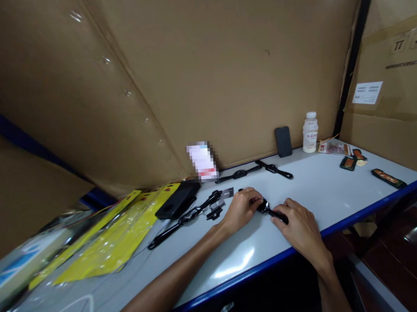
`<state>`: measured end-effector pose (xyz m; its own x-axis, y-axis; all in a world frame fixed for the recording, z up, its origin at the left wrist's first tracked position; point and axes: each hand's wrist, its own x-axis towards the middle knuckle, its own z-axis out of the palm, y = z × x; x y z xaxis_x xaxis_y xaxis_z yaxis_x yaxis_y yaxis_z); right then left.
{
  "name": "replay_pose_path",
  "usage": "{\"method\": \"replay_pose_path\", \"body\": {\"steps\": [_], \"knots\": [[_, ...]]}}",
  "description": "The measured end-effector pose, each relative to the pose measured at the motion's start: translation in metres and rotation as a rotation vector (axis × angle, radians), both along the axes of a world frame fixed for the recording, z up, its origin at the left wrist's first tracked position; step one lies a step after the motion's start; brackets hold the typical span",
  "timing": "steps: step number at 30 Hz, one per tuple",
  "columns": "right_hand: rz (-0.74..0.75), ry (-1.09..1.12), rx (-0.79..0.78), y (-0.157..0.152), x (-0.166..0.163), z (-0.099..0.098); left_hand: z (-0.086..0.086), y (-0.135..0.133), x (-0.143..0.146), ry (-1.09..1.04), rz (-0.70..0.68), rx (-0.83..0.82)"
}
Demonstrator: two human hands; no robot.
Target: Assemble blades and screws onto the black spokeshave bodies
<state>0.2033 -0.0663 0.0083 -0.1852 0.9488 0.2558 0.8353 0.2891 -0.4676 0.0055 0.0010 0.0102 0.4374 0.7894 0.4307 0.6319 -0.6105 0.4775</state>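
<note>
Rn both hands are on a blk spokeshave-like tool [264,206], mid-surface [336,200] nr the blue front edge: R hand [299,222] grips the near handle, L hand [244,205] has fingers bunched at its middle, hiding most of the far handle.

Just L of it, crowding that side: small blk part [215,214], plastic-wrapped blk tool [185,218], blk case [177,200], yellow-backed packs [118,244]. Behind, 2 more blk tools [274,168] lie along the back, w/ a dark phone [283,142] propped on the cardboard wall [225,80].

Far R: white-capped bottle [310,134], label w/ reddish chars, too small to read; orange-and-blk packs [388,178]. R-hand carton [395,109] has a white label, illegible, + blk handling symbols & a printed dimensions line, digits unclear.
</note>
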Motion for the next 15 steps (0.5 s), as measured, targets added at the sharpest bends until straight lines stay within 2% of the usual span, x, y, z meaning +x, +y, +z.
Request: {"method": "replay_pose_path", "body": {"steps": [5,10,15], "knots": [[0.000,-0.017,0.005,0.000,0.000,0.001,0.006,0.004,0.007,0.009,0.022,-0.090],[0.001,-0.044,0.018,0.000,0.000,0.001,0.004,0.003,0.012,0.056,0.020,-0.012],[0.005,-0.079,0.021,-0.001,0.000,0.003,-0.002,0.002,0.012,0.054,0.010,-0.006]]}}
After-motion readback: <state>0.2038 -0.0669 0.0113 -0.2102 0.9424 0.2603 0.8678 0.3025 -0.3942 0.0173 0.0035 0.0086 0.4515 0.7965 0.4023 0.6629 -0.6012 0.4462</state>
